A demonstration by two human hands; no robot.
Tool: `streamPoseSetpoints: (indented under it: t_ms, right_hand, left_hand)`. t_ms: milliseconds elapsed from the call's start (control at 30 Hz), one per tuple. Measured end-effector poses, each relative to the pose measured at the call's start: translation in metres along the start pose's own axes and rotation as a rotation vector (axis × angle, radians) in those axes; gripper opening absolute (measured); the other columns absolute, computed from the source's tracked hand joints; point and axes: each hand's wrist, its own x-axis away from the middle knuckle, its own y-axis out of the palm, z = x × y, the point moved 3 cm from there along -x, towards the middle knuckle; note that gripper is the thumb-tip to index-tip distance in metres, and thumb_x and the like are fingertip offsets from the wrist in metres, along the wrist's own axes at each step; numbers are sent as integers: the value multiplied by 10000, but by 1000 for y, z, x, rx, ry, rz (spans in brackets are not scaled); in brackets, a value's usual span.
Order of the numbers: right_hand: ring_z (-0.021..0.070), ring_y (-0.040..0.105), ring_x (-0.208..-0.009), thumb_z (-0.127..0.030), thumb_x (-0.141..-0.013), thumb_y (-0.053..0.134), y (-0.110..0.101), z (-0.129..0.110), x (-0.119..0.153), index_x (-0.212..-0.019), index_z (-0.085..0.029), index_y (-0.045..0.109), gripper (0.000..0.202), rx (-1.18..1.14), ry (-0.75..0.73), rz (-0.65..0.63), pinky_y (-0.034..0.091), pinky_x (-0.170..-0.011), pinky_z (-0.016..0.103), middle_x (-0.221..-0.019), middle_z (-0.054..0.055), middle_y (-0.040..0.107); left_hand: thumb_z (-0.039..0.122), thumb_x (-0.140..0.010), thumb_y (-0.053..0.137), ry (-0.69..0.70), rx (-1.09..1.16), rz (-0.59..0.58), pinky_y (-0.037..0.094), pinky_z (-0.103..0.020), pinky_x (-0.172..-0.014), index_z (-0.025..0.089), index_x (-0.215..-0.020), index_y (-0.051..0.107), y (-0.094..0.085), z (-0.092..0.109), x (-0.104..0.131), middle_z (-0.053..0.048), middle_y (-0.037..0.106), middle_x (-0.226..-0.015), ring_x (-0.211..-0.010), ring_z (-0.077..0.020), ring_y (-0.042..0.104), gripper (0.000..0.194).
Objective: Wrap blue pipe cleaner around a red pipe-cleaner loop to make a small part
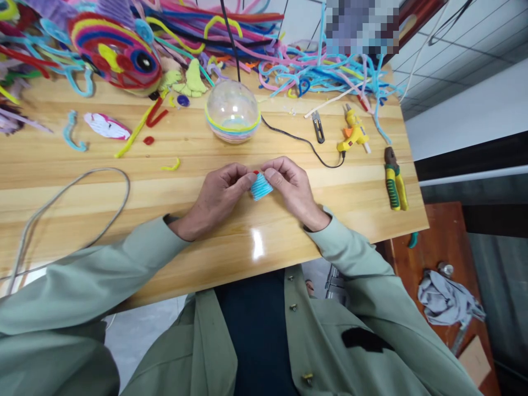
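Between my two hands is a small light-blue piece of ridged, fuzzy pipe cleaner work (261,187), with a bit of red at its top edge. My left hand (220,195) pinches its left upper corner between thumb and fingertips. From the other side, my right hand (292,187) pinches the right upper corner. Both hands are just above the wooden table near its front. Beyond them stands a clear plastic ball (234,104), its lower part wrapped in yellow, blue and pink bands.
At the back left sits a colourful fish-like figure (119,52). Loose pipe cleaners (317,74) heap along the back. To the right lie thread snips (318,127), a yellow glue gun (353,132) with its cord, and pliers (395,181). A grey cable (78,176) loops at left.
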Motion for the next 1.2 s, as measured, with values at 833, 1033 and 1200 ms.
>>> streamPoseSetpoints:
  t_ms: [833, 1033, 1200]
  right_hand:
    - [187, 599, -866, -799, -1069, 665, 4, 12, 2, -975, -269, 618, 540, 115, -41, -89, 504, -814, 358, -925, -6, 668]
    - [192, 565, -848, -819, -1071, 641, 6, 12, 3, -962, -278, 588, 555, 139, -60, -95, 491, -792, 359, -892, -9, 629]
    - [189, 589, -858, -810, -1044, 700, 6, 14, 1, -959, -270, 614, 553, 57, -34, -103, 513, -812, 350, -907, -7, 642]
  left_hand:
    - [567, -1020, 805, -6, -50, -46, 517, -378, -716, 270, -857, 758, 2, 3, 3, -34, 757, -850, -785, -228, 642, 342]
    - [575, -1016, 790, 6, -82, -32, 486, -362, -674, 261, -799, 733, 1, -1, 2, -16, 717, -784, -727, -207, 597, 386]
    - [555, -1031, 769, 3, -74, -42, 502, -361, -699, 257, -813, 734, 2, 1, 2, -18, 717, -790, -744, -210, 606, 371]
